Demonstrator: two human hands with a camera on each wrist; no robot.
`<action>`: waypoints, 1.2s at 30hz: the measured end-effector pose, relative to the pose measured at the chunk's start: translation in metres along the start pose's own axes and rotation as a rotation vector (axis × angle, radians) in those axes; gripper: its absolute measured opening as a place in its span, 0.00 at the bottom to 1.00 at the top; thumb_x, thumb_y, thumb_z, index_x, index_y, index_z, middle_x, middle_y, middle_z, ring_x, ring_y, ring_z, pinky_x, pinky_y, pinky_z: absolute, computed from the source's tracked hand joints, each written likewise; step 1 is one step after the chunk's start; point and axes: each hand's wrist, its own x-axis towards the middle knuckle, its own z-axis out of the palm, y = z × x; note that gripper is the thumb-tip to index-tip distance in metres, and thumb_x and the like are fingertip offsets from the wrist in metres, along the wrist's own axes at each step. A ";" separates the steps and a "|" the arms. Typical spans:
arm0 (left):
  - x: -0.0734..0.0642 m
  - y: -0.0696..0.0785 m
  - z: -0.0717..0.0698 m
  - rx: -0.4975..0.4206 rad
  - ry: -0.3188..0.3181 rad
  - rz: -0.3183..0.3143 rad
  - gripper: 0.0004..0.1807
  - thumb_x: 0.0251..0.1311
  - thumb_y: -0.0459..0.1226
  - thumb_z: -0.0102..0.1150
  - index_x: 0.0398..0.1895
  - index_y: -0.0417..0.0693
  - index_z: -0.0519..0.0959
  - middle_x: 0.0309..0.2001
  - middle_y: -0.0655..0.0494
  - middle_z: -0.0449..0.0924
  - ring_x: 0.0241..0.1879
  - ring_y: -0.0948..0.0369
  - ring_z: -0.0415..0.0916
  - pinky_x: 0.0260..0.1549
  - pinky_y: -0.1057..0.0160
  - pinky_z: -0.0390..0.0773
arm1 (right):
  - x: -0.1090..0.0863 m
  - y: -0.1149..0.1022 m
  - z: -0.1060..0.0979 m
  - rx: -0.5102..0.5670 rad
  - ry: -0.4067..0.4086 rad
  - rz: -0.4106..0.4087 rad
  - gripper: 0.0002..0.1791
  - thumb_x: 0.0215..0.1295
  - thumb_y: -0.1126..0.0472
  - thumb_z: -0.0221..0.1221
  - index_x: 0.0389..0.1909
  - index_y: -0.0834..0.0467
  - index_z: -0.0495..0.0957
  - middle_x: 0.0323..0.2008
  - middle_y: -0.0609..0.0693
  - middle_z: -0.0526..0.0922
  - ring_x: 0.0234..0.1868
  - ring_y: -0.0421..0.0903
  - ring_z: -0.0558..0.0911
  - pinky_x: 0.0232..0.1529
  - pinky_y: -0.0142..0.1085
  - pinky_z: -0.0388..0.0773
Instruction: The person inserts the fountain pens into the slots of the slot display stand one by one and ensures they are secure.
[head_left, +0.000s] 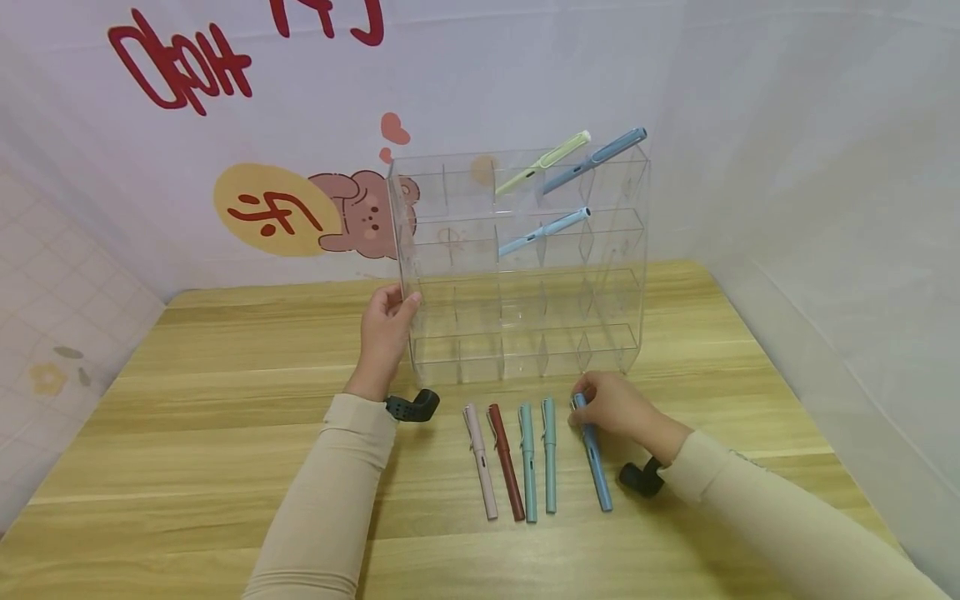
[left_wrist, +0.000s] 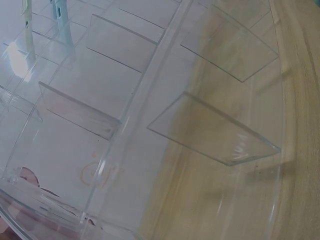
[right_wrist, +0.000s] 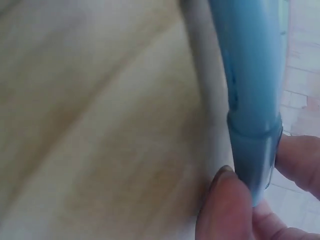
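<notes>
My left hand (head_left: 385,335) holds the left edge of a clear acrylic pen rack (head_left: 521,328), thumb on the near side. The rack's divided compartments also fill the left wrist view. My right hand (head_left: 613,406) pinches the cap end of a blue fountain pen (head_left: 596,462) in front of the rack. In the right wrist view, thumb and fingers (right_wrist: 225,210) close around that pen's cap (right_wrist: 252,155). To its left lie a pale pink pen (head_left: 482,467), a dark red pen (head_left: 507,467) and two teal pens (head_left: 529,467), side by side.
A yellow-green pen (head_left: 546,162) and a grey-blue pen (head_left: 596,160) lean in the rack's top row. A light blue pen (head_left: 546,232) leans one row lower. Behind the wooden table (head_left: 247,375) hangs a printed white cloth (head_left: 525,75).
</notes>
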 end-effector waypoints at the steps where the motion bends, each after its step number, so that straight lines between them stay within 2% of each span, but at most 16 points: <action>1: 0.000 0.000 0.000 0.000 -0.001 0.001 0.22 0.68 0.42 0.54 0.60 0.38 0.68 0.56 0.44 0.72 0.57 0.53 0.71 0.57 0.53 0.69 | 0.000 0.000 -0.001 0.018 0.002 0.004 0.15 0.49 0.66 0.69 0.36 0.64 0.76 0.34 0.55 0.80 0.35 0.48 0.77 0.36 0.39 0.76; 8: 0.000 0.002 0.001 0.003 -0.006 0.000 0.23 0.68 0.42 0.54 0.60 0.38 0.68 0.56 0.44 0.72 0.57 0.54 0.71 0.57 0.53 0.69 | 0.000 -0.007 -0.013 0.204 0.007 0.001 0.16 0.55 0.69 0.63 0.45 0.70 0.74 0.34 0.57 0.76 0.29 0.46 0.75 0.29 0.37 0.78; 11: 0.000 0.002 0.001 -0.007 -0.011 -0.007 0.23 0.68 0.42 0.54 0.60 0.39 0.68 0.56 0.44 0.72 0.56 0.54 0.71 0.57 0.53 0.69 | -0.001 -0.011 -0.022 0.278 0.026 0.001 0.19 0.58 0.69 0.61 0.50 0.71 0.72 0.37 0.58 0.76 0.30 0.46 0.77 0.31 0.40 0.81; 16: 0.000 0.002 0.000 -0.007 -0.005 -0.006 0.23 0.68 0.42 0.54 0.60 0.39 0.68 0.56 0.44 0.72 0.56 0.54 0.72 0.56 0.53 0.70 | -0.006 -0.021 -0.038 0.320 0.098 -0.030 0.21 0.61 0.67 0.60 0.54 0.71 0.71 0.41 0.60 0.75 0.35 0.46 0.79 0.37 0.43 0.82; 23: 0.001 0.001 0.001 0.000 0.000 -0.011 0.23 0.68 0.42 0.55 0.60 0.38 0.68 0.57 0.43 0.72 0.57 0.53 0.71 0.57 0.53 0.70 | -0.013 -0.030 -0.060 0.434 0.234 -0.076 0.23 0.63 0.65 0.61 0.55 0.73 0.68 0.38 0.53 0.75 0.34 0.38 0.80 0.37 0.36 0.82; 28: 0.000 0.001 0.000 0.007 -0.009 -0.016 0.24 0.68 0.43 0.54 0.61 0.39 0.67 0.57 0.44 0.72 0.58 0.54 0.71 0.57 0.54 0.69 | -0.016 -0.038 -0.076 0.557 0.349 -0.063 0.17 0.64 0.63 0.61 0.51 0.62 0.69 0.38 0.48 0.73 0.35 0.34 0.81 0.39 0.33 0.81; 31: -0.001 0.001 0.000 0.010 -0.012 -0.021 0.24 0.68 0.44 0.54 0.62 0.39 0.67 0.57 0.44 0.72 0.57 0.54 0.71 0.57 0.54 0.69 | -0.016 -0.043 -0.085 0.664 0.414 -0.065 0.14 0.63 0.64 0.62 0.46 0.55 0.69 0.38 0.47 0.73 0.34 0.35 0.81 0.38 0.31 0.81; 36: -0.001 0.000 -0.001 0.018 -0.011 -0.023 0.25 0.68 0.44 0.54 0.62 0.39 0.67 0.58 0.44 0.71 0.58 0.54 0.70 0.58 0.53 0.68 | -0.013 -0.052 -0.094 0.873 0.541 -0.119 0.14 0.60 0.69 0.63 0.44 0.57 0.71 0.36 0.48 0.74 0.31 0.37 0.82 0.34 0.29 0.81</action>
